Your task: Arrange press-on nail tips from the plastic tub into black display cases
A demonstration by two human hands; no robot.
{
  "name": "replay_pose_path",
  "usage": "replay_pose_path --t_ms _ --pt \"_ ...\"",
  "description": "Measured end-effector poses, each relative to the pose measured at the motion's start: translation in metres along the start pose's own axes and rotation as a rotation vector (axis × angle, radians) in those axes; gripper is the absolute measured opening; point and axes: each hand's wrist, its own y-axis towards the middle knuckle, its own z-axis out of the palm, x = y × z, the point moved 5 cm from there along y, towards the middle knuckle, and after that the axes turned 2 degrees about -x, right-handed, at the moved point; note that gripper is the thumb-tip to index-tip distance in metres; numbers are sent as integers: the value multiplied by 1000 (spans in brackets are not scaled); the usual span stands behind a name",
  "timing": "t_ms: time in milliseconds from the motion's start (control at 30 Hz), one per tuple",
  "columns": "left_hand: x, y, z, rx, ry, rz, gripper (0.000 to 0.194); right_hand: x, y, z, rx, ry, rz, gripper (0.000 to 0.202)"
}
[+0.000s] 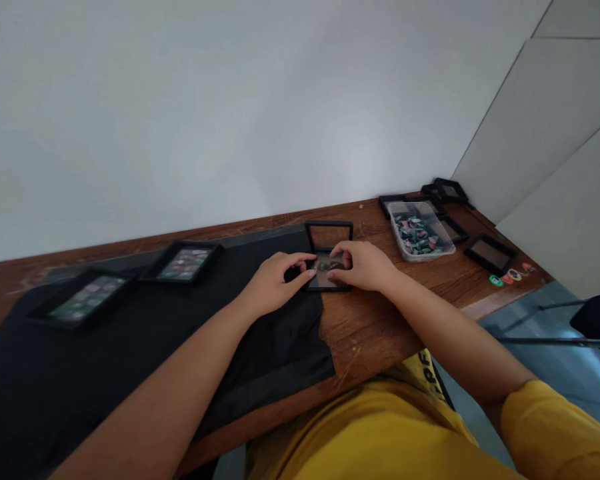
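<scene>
In the head view, one open case (325, 283) lay at the centre of the frame across the cloth's right edge, its lid (329, 222) raised and small stones (323, 265) in its base. The left hand (273, 283) and right hand (373, 267) flanked it, fingers curved, each thumb and forefinger parted. Two filled cases (183, 262) were on the black cloth (170, 320) at left. At right, one clear tub (405, 251) held green and pink pieces (420, 233), with several dark frames (491, 255) around it. Bare worktop (370, 317) ran from the open case to the near edge.
</scene>
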Motion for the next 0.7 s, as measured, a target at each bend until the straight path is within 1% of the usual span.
replay_pose_path --t_ms 100,267,367,533,700 --pt "0 0 0 6 4 -6 45 -3 0 -2 -12 24 32 26" --pt "1 1 1 5 8 0 47 -3 1 2 -46 95 6 28" --pt "1 1 1 7 15 9 47 -3 2 4 -68 104 -3 31" --pt "0 0 0 2 18 8 48 -3 3 6 -56 100 -25 36" --pt "0 0 0 10 13 8 47 -2 3 7 -63 82 -31 34"
